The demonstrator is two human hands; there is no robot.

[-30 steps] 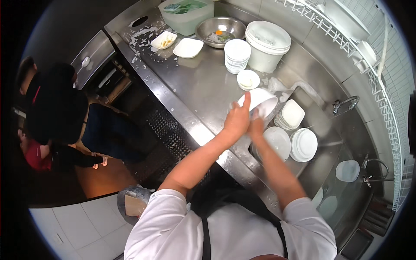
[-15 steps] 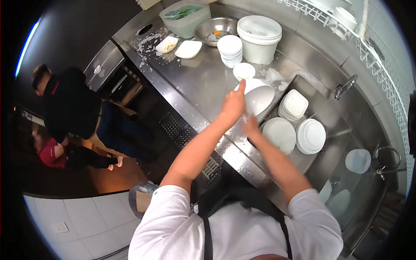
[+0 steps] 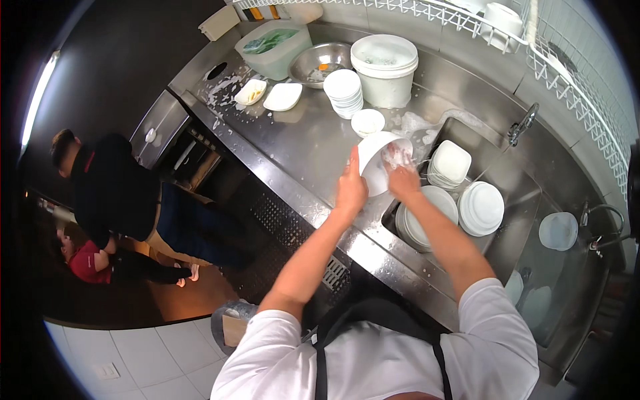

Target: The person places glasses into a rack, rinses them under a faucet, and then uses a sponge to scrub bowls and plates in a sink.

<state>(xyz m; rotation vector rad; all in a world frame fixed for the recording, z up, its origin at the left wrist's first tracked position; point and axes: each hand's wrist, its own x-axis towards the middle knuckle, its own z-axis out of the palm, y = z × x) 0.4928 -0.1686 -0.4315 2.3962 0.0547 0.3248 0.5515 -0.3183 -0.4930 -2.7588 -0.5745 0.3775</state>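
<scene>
A large white bowl [image 3: 376, 175] is tilted on its side over the steel counter, close to the sink edge. My left hand [image 3: 351, 188] grips its left rim, the thumb along the outside. Inside the bowl is my right hand [image 3: 403, 177], its fingers bent against the inner wall and covered in white suds; whatever they hold is hidden by the foam. Just beyond the bowl sits a small white bowl [image 3: 367, 123], and behind that rises a stack of small white bowls [image 3: 344, 95].
Stacked white plates [image 3: 481, 209] and square dishes [image 3: 451, 162] fill the sink basin at right, below a tap [image 3: 523, 125]. Farther back stand a white bucket [image 3: 383, 77], a steel bowl [image 3: 320, 65] and a plastic tub [image 3: 273, 53]. Two people [image 3: 120, 187] are at left.
My right hand has moved up from the bowl's near edge into its inside. My left hand has shifted down along the rim, and the bowl has turned. The whole view has shifted slightly.
</scene>
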